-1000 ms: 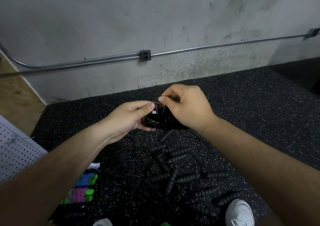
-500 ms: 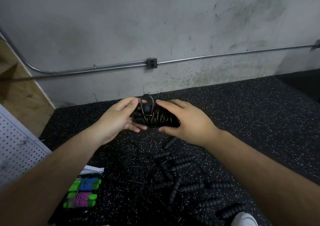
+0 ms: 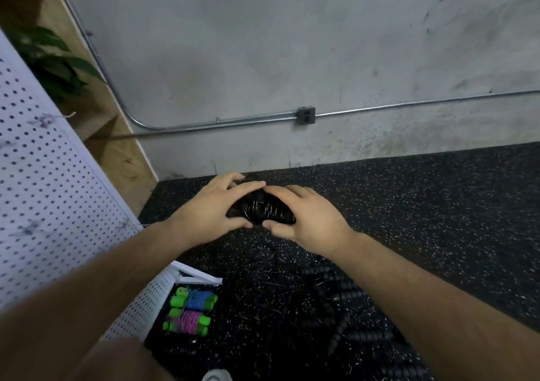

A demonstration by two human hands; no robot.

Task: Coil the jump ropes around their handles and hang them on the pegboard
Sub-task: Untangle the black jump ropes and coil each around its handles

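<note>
Rope bundle [image 3: 264,211], long axis left-right, gripped by left hand [image 3: 209,214] and right hand [image 3: 311,220] fingers [image 3: 281,190]

The left hand [image 3: 216,211] and the right hand [image 3: 304,217] hold a black rope bundle [image 3: 263,209] in the middle. The left hand grips its 9 o'clock end and the right hand its 3 o'clock end. A white pegboard [image 3: 43,190] stands at 9 o'clock. At 7 o'clock lie a blue rope [image 3: 195,299] and a pink rope [image 3: 187,320], wound on green handles. Loose black ropes [image 3: 344,301] lie at 5 o'clock.
</note>
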